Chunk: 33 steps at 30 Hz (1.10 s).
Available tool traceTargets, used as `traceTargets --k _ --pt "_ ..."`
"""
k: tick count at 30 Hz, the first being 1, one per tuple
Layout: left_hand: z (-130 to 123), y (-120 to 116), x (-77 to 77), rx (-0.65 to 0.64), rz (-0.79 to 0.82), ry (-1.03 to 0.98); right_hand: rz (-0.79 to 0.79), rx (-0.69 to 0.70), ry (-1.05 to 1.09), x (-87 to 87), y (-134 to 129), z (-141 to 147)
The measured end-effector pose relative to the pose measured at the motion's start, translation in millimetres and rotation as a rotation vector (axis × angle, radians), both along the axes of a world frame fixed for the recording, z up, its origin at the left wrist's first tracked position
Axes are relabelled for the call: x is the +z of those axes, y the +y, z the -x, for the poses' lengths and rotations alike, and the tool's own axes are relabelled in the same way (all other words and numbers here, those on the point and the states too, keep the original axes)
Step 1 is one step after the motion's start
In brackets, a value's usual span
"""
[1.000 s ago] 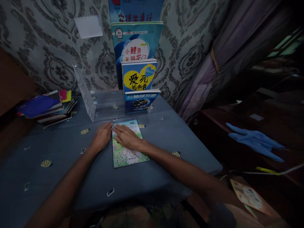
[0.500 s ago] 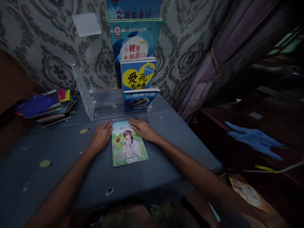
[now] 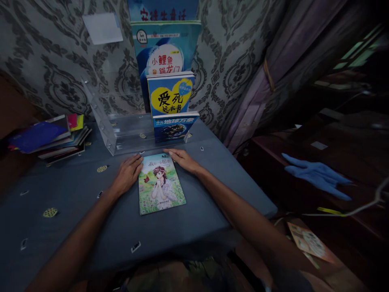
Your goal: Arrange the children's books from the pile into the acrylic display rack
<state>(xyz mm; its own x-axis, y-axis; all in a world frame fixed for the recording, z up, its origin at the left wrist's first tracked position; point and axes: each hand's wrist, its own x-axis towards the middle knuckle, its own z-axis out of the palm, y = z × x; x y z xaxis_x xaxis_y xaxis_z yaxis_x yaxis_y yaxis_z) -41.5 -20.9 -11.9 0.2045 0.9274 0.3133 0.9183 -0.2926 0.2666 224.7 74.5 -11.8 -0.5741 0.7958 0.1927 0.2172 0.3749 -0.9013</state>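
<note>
A thin picture-covered book (image 3: 162,186) lies flat on the cloth, its cover showing a figure, a red butterfly and flowers. My left hand (image 3: 129,172) rests palm down along the book's upper left edge, fingers stretched out. At the upper right corner is my right hand (image 3: 182,159), fingers extended beside the edge; whether it touches the book is hard to tell. Neither hand grips anything. Just beyond them stands a clear acrylic rack (image 3: 105,132), with a blue earth book (image 3: 174,130), a yellow-heart book (image 3: 170,95) and a teal book (image 3: 165,48) upright in its tiers.
Several books make up an uneven stack (image 3: 65,136) at the left of the blue-grey tablecloth (image 3: 118,227). A white card (image 3: 103,28) is on the patterned wall covering. Past the table's right edge lie a blue glove (image 3: 314,174) and an orange booklet (image 3: 310,241) lower down.
My right hand has moved off the cover to the book's upper right edge, uncovering the title. My left hand stays at the left edge. The whole view has shifted slightly.
</note>
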Motion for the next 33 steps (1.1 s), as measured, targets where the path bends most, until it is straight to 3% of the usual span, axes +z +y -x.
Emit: traceTargets --k 16,26,33 --pt "-20 19 11.8 -0.135 0.152 0.121 0.24 0.007 0.241 0.5 4 2" --pt "-57 44 13.8 -0.203 0.137 0.171 0.285 0.022 0.318 -0.4 6 2" --pt "-69 53 9.2 -0.277 0.092 0.126 0.331 -0.038 0.391 -7.4 16 4"
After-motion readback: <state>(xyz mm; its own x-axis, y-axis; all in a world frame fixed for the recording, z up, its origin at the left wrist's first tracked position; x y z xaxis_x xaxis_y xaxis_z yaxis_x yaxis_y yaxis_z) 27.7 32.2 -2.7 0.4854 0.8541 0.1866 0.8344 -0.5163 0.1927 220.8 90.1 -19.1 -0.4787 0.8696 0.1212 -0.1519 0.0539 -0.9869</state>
